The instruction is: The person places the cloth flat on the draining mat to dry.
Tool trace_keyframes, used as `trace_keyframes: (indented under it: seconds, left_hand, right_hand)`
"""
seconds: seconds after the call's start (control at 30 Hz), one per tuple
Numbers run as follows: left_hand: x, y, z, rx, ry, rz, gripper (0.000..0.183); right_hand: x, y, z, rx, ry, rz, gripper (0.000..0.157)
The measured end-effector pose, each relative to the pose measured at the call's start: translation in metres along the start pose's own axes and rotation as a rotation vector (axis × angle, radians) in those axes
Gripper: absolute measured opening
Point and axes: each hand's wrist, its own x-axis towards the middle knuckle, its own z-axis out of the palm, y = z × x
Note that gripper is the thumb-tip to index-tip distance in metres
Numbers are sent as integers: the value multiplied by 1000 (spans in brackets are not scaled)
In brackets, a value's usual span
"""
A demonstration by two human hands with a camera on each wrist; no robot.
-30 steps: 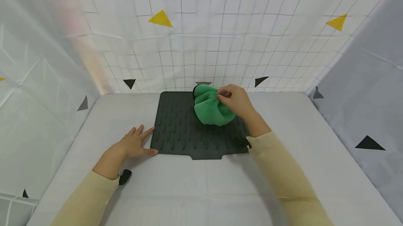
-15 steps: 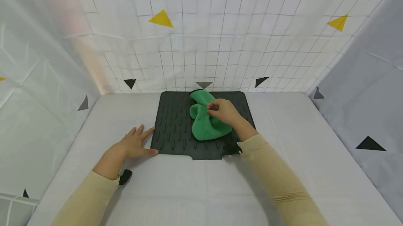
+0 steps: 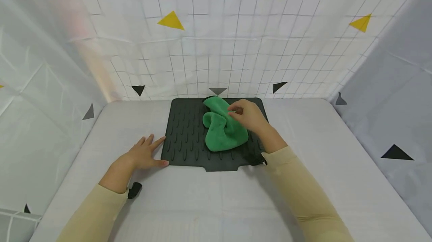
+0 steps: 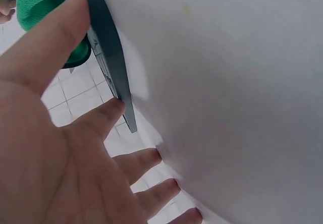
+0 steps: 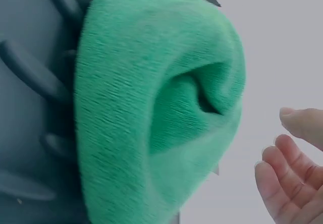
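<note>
A crumpled green cloth with a dark edging lies bunched on a dark ridged mat that has a tab at its front. My right hand hovers just right of the cloth's top, fingers loosely bent. In the right wrist view, a gap shows between its fingertips and the cloth, and nothing is held. My left hand is spread at the mat's left edge. Seen from the left wrist, its thumb and index finger touch the rim of the mat, while the other fingertips rest on the table.
A white-covered table surrounds the mat. Behind it rises a white gridded sheet with yellow and dark triangle markers. Pale sheets hang along the left and right sides. Black wrist devices sit at the sleeve cuffs.
My right hand brought the gathered cloth down and towards me onto the mat, then let go and drew back up to the right. The left hand stays in place.
</note>
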Motion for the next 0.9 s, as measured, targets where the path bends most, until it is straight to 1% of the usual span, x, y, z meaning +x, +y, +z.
trace_keyframes:
  seconds: [0.17, 0.27, 0.4, 0.53, 0.67, 0.8, 0.9]
  left_hand:
    - [0, 1, -1, -10, -1, -1, 98]
    - [0, 2, -2, -27, -5, -8, 98]
    - [0, 4, -4, -60, -11, -21, 99]
    - [1, 9, -8, -84, -8, -22, 94]
    - [7, 15, -12, -123, 22, -8, 84]
    - [18, 24, -14, -146, 68, 33, 77]
    - [26, 33, -15, -161, 93, 64, 74]
  right_hand:
    - [-7, 1, -14, 5, 47, -5, 24]
    - [-13, 3, -19, 0, 68, -2, 22]
    - [-20, 11, -23, -4, 96, -2, 19]
    - [-26, 22, -25, -2, 117, -2, 23]
    - [-33, 31, -26, 33, 132, 21, 31]
    - [-38, 38, -25, 47, 132, 49, 33]
    - [-40, 43, -23, 43, 122, 54, 35]
